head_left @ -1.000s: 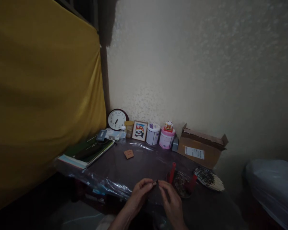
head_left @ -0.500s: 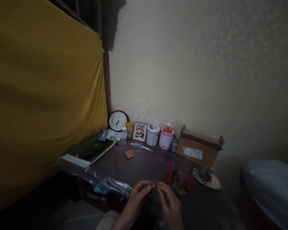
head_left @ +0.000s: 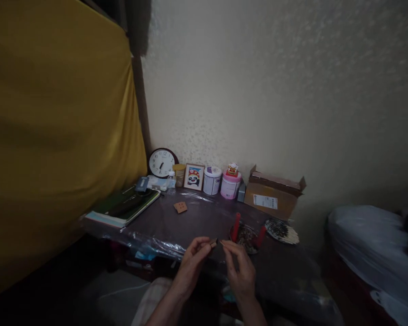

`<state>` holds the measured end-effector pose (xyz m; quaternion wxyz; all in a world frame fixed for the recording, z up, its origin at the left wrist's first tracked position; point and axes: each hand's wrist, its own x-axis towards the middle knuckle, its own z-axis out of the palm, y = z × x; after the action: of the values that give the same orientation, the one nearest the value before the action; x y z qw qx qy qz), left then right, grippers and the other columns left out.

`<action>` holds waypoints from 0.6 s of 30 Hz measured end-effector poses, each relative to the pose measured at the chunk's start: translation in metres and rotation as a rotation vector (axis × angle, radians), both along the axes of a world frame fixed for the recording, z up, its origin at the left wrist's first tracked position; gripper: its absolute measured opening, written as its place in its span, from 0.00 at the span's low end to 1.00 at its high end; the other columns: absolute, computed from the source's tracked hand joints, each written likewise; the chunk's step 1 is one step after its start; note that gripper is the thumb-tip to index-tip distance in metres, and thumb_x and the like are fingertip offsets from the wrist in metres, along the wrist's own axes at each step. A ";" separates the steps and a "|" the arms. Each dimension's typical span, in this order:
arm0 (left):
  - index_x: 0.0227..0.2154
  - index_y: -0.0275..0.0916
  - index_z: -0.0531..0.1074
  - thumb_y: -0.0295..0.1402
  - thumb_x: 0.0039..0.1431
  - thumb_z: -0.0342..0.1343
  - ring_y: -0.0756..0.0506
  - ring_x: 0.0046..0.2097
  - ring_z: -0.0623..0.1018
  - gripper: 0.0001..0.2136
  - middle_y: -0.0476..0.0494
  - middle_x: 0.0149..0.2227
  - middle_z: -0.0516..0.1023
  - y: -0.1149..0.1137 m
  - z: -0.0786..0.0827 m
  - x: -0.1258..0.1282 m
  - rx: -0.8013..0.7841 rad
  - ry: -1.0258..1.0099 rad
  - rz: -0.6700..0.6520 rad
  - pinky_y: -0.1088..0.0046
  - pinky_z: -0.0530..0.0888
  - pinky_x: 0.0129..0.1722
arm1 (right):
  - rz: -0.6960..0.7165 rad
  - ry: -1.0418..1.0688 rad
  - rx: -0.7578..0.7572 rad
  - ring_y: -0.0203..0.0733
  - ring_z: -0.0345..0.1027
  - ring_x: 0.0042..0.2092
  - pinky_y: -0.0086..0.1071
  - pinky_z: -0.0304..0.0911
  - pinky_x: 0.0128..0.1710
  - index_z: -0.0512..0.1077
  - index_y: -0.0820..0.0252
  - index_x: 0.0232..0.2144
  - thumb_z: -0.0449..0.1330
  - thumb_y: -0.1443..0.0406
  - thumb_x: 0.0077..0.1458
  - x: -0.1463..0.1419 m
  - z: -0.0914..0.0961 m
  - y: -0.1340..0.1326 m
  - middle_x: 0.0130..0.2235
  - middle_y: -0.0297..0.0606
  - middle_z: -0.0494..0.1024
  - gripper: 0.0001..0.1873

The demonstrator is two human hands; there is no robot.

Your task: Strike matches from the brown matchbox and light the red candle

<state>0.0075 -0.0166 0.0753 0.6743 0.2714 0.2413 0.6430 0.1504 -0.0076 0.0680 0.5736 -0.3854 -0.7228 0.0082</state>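
Over the table's front edge, my left hand (head_left: pixel 193 262) is closed in a pinch on a small brown piece (head_left: pixel 214 243) with a dark end. Facing it, my right hand (head_left: pixel 238 266) has thumb and forefinger pressed together at a tiny pale tip that is too small to name. A narrow gap separates the fingertips of the two hands. Just behind my right hand stand two red candles (head_left: pixel 236 227) at a round dish (head_left: pixel 248 239) of small dark bits. Farther back on the table lie flat brown squares with dots (head_left: pixel 180 207).
A plate of pale and black thin sticks (head_left: pixel 282 232) lies to the right. Along the wall stand a clock (head_left: pixel 162 163), a framed panda picture (head_left: pixel 194 177), two tins (head_left: pixel 212 181) and a cardboard box (head_left: pixel 272 194). Books (head_left: pixel 122 208) lie left. Plastic film covers the table (head_left: pixel 197 222).
The fingertips, touching or nearly so before, are now slightly apart, and the brown piece's dark end shows in my left hand. The view has shifted, so the table things sit higher and farther left.
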 end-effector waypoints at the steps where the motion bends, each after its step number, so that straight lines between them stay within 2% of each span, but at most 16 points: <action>1: 0.34 0.38 0.74 0.32 0.46 0.64 0.47 0.37 0.78 0.11 0.42 0.33 0.82 0.000 0.001 0.001 -0.001 -0.003 0.002 0.72 0.69 0.41 | -0.003 -0.009 0.000 0.37 0.73 0.41 0.31 0.67 0.43 0.72 0.55 0.39 0.54 0.69 0.59 0.001 0.000 0.001 0.38 0.35 0.79 0.09; 5: 0.33 0.38 0.74 0.31 0.46 0.64 0.48 0.36 0.78 0.10 0.44 0.32 0.82 -0.001 0.001 0.003 -0.008 -0.006 0.009 0.74 0.69 0.39 | -0.059 0.007 -0.007 0.38 0.73 0.40 0.31 0.68 0.42 0.72 0.56 0.37 0.53 0.68 0.59 0.004 0.009 -0.003 0.37 0.36 0.78 0.08; 10: 0.32 0.37 0.74 0.31 0.46 0.64 0.48 0.35 0.78 0.09 0.45 0.31 0.82 0.002 0.000 0.003 -0.024 0.003 0.022 0.74 0.69 0.38 | -0.109 0.023 0.039 0.40 0.73 0.41 0.35 0.68 0.43 0.73 0.53 0.39 0.53 0.68 0.59 0.003 0.030 -0.025 0.38 0.36 0.79 0.10; 12: 0.32 0.38 0.74 0.32 0.45 0.65 0.48 0.35 0.78 0.10 0.45 0.31 0.82 0.002 0.001 0.003 -0.025 0.005 0.021 0.74 0.68 0.39 | -0.080 -0.004 0.056 0.40 0.73 0.41 0.36 0.68 0.43 0.73 0.52 0.38 0.54 0.68 0.58 0.002 0.024 -0.022 0.38 0.37 0.79 0.10; 15: 0.32 0.38 0.74 0.33 0.44 0.65 0.48 0.35 0.77 0.10 0.45 0.31 0.82 -0.001 0.004 0.004 -0.011 0.010 0.020 0.73 0.68 0.40 | -0.028 -0.090 -0.004 0.41 0.74 0.39 0.36 0.69 0.42 0.74 0.55 0.36 0.53 0.65 0.59 0.008 0.000 -0.001 0.36 0.38 0.80 0.09; 16: 0.32 0.39 0.74 0.33 0.44 0.65 0.48 0.36 0.77 0.11 0.45 0.32 0.82 -0.001 0.005 0.003 -0.004 0.014 0.020 0.73 0.68 0.40 | -0.066 -0.064 -0.026 0.41 0.75 0.36 0.35 0.69 0.38 0.75 0.55 0.34 0.53 0.63 0.59 0.011 -0.009 0.008 0.33 0.37 0.80 0.10; 18: 0.32 0.38 0.74 0.33 0.45 0.65 0.47 0.36 0.77 0.10 0.44 0.32 0.81 -0.002 0.006 0.002 0.004 0.024 0.019 0.73 0.67 0.41 | -0.146 0.016 -0.070 0.41 0.74 0.36 0.35 0.69 0.38 0.74 0.58 0.34 0.52 0.62 0.60 0.018 -0.021 0.021 0.33 0.39 0.80 0.11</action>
<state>0.0096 -0.0188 0.0809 0.6649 0.2780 0.2505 0.6464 0.1686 0.0129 0.0475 0.5644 -0.4567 -0.6876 -0.0053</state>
